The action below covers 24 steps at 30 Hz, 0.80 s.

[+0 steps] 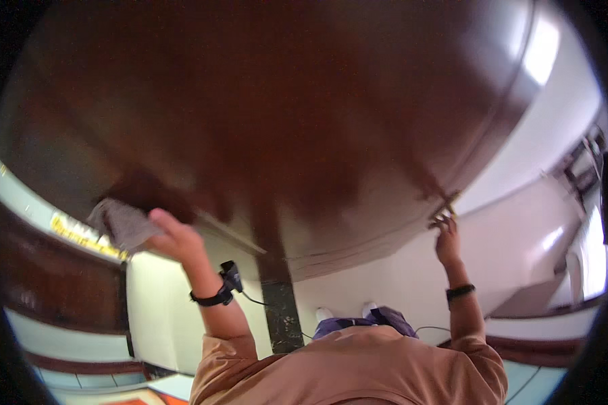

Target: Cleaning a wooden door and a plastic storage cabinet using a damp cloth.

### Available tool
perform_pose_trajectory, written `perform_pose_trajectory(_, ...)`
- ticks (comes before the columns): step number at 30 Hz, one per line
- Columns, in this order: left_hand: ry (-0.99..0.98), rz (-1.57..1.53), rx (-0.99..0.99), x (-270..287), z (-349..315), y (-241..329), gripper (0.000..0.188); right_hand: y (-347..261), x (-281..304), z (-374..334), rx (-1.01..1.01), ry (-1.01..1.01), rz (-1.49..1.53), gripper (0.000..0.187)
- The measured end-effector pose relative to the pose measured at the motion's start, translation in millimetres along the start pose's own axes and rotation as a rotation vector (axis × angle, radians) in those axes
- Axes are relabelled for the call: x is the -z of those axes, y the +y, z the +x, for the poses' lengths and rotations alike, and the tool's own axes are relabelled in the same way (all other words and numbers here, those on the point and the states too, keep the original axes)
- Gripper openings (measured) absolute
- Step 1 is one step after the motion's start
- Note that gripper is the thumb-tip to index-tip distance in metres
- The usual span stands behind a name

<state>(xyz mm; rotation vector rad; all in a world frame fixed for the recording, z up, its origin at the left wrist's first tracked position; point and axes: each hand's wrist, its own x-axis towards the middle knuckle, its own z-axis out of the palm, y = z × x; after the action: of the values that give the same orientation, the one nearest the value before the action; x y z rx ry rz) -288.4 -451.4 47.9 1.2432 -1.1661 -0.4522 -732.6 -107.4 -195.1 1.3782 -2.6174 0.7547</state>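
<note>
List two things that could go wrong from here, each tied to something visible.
1. The right hand is at the edge of the dark brown door and might get pinched if it swings.
2. The left hand holds a grey cloth; a thin cable near that wrist could snag.

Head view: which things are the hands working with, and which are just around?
In use:
- Grey cloth, held in the left hand
- Large dark brown panel, with the right hand at its edge

Just around:
- Dark speckled floor strip
- Black wrist straps, worn on both arms
</note>
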Motion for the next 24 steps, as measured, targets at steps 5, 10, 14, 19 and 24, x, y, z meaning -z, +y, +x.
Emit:
perform_pose_trajectory(5, 0.244, 0.122, -0.663, -28.5, -19.4, 68.8, 0.061, -36.8, 22.2, -1.8, 0.111, 0.084, -0.040, 0.056)
perform_pose_trajectory(10, 0.154, 0.362, -0.559, -41.4, -35.2, 137.8, 0.070, -70.4, 56.3, -3.2, 0.154, 0.060, 0.126, 0.066)
perform_pose_trajectory(14, 0.131, 0.347, -0.718, -70.0, -79.6, 217.1, 0.075, -78.4, 85.3, -0.1, 0.282, 0.053, 0.209, 0.069)
perform_pose_trajectory(19, 0.019, 0.253, -1.000, -121.9, -155.6, 313.3, 0.081, -78.5, 121.7, 7.8, 0.476, -0.041, 0.157, 0.069)
perform_pose_trajectory(24, -0.310, 0.217, -1.034, -162.4, -243.6, 374.1, 0.086, -82.5, 136.1, 6.3, 0.518, -0.105, 0.160, 0.062)
